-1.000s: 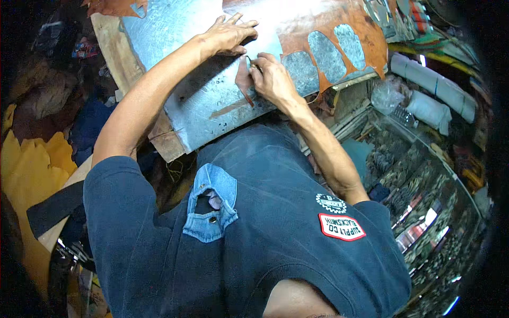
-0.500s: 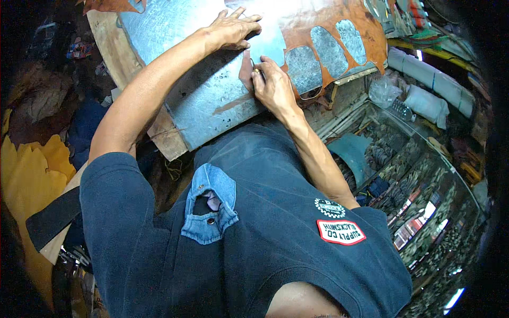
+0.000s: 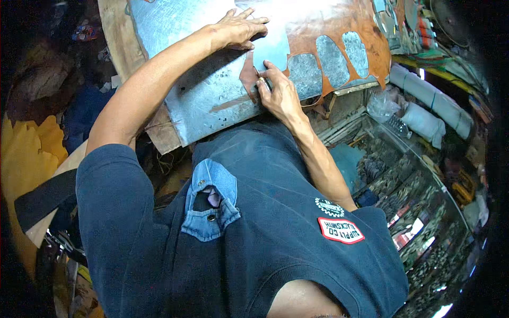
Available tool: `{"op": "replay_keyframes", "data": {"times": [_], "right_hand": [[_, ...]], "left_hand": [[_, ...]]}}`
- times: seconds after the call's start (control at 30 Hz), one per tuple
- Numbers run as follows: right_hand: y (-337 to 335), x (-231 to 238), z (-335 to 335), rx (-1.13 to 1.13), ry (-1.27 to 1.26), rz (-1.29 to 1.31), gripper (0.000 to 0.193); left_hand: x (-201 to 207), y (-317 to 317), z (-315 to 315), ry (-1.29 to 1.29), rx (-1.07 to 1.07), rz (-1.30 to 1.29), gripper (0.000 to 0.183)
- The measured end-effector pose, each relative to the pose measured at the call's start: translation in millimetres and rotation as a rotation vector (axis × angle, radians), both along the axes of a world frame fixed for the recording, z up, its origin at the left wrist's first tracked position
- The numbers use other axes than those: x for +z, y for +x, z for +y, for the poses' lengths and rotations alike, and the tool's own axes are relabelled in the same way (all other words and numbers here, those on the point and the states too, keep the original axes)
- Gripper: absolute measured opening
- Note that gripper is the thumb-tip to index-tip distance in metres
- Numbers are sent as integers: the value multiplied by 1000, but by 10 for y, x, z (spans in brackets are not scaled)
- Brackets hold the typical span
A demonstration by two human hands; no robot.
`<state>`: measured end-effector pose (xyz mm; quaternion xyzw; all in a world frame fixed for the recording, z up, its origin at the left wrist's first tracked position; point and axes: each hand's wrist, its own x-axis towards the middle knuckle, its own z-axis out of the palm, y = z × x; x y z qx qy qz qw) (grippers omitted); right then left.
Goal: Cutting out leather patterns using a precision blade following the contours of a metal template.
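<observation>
My left hand (image 3: 239, 31) lies with fingers spread near the left edge of a smooth pale blue-grey piece (image 3: 271, 50). Brown leather (image 3: 296, 46) surrounds that piece, and several rounded openings in it show the metal-topped surface beneath. At the piece's near end, my right hand (image 3: 281, 95) is closed in a pinch round a slim, small tool (image 3: 261, 80). Its tip is against the leather edge, and its kind is too small to make out. A narrow flap of brown leather (image 3: 248, 77) lies just left of the tool.
The grey metal work surface (image 3: 207, 87) has a wooden border (image 3: 119, 37) on its left. To the right stand a glass-topped case (image 3: 419, 175) and plastic-wrapped rolls (image 3: 424, 124). Yellow leather (image 3: 29, 151) hangs at the far left.
My right hand has moved a little nearer to me along the leather with the tool. The left hand keeps its place on the work, while the whole view has shifted slightly.
</observation>
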<state>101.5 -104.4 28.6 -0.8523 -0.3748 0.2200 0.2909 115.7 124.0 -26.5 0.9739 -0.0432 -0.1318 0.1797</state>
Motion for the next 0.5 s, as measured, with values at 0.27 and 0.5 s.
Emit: {"op": "replay_keyframes", "data": {"times": [0.27, 0.5], "right_hand": [[151, 72, -41, 106, -34, 52, 22], [368, 70, -103, 235, -97, 53, 24]], "left_hand": [[162, -31, -4, 3, 2, 77, 62], [267, -44, -66, 42, 43, 118, 58]]}}
